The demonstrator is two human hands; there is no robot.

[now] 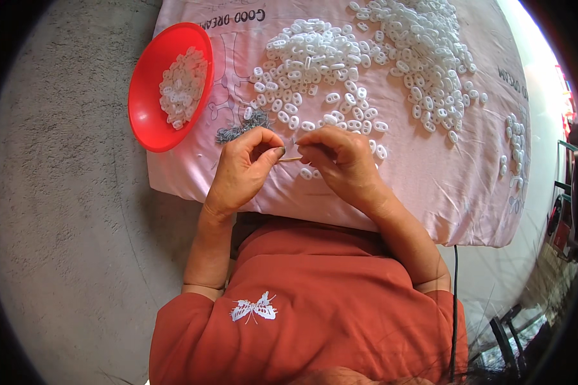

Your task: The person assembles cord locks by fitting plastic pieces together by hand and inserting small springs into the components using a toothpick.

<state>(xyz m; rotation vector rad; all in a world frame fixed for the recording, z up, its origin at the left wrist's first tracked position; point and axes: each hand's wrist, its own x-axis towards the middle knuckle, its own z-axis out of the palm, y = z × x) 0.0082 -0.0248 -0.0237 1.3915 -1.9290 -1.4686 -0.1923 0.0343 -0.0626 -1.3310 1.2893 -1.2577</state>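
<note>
Over my feed, the left hand (243,165) pinches a thin tan stick (290,159) at its fingertips; it bridges the gap to the right hand (341,159), whose curled fingers' hold I cannot tell.

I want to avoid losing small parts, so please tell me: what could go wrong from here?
The thin tan piece between the left hand and right hand may slip loose. White pieces lie close to both hands, so a nudge might scatter them. The red bowl sits at the table's left edge; a bump could tip it.
</note>
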